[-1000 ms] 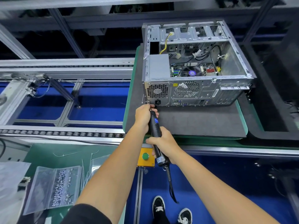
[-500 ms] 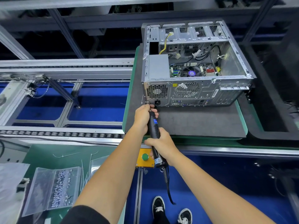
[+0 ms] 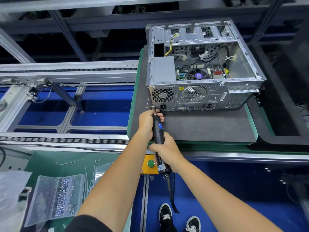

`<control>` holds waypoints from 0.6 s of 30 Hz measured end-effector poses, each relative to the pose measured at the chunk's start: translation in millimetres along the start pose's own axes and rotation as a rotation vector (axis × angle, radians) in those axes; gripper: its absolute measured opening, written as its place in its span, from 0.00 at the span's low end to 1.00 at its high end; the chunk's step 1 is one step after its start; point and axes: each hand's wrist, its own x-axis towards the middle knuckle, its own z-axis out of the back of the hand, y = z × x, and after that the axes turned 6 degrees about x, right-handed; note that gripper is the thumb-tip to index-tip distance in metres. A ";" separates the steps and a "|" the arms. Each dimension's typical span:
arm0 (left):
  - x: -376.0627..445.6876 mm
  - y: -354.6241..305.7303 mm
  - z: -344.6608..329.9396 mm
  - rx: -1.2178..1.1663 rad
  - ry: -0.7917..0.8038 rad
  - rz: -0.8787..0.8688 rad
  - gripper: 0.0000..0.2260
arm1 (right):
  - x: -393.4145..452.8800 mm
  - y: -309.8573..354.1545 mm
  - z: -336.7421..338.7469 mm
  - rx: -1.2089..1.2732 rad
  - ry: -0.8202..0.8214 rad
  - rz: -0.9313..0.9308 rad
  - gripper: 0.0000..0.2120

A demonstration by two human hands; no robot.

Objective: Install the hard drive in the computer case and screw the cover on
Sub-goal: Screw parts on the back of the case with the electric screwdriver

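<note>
A grey computer case (image 3: 205, 97) lies on a dark foam pad (image 3: 209, 124), its open side up, showing the motherboard and cables. A black electric screwdriver (image 3: 159, 131) points at the lower left corner of the case's rear panel, its bit on a screw there. My left hand (image 3: 147, 122) grips the front end of the screwdriver near the bit. My right hand (image 3: 167, 150) grips its handle lower down. No hard drive or cover is seen.
A clear plastic bag of screws (image 3: 56, 198) and cable ties (image 3: 90, 174) lie on the green bench at lower left. A yellow box with a green button (image 3: 150, 164) sits under my arms. Roller conveyor rails (image 3: 66, 139) run to the left. My shoes (image 3: 178, 218) stand on blue floor.
Both hands and the screwdriver have edged slightly forward toward the case corner; otherwise the scene is the same.
</note>
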 end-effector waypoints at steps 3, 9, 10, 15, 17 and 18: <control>-0.1 -0.4 0.0 -0.004 -0.003 -0.001 0.09 | 1.0 1.5 -1.3 0.009 0.005 -0.009 0.17; 0.0 -0.5 -0.7 0.001 -0.021 0.014 0.08 | 1.3 2.8 0.3 -0.009 0.006 0.003 0.17; 0.2 -0.5 -0.8 -0.001 -0.022 0.015 0.08 | 0.8 3.0 0.6 -0.006 0.008 0.005 0.17; 0.3 -2.2 -2.1 0.006 -0.032 0.002 0.08 | -2.1 6.8 0.2 0.021 0.017 0.007 0.17; -0.2 -2.7 -2.2 0.011 -0.045 0.003 0.08 | -4.3 8.9 1.7 0.016 0.022 0.008 0.17; -0.7 -3.2 -2.2 0.015 -0.054 0.000 0.08 | -5.6 10.3 3.3 0.007 0.026 0.005 0.17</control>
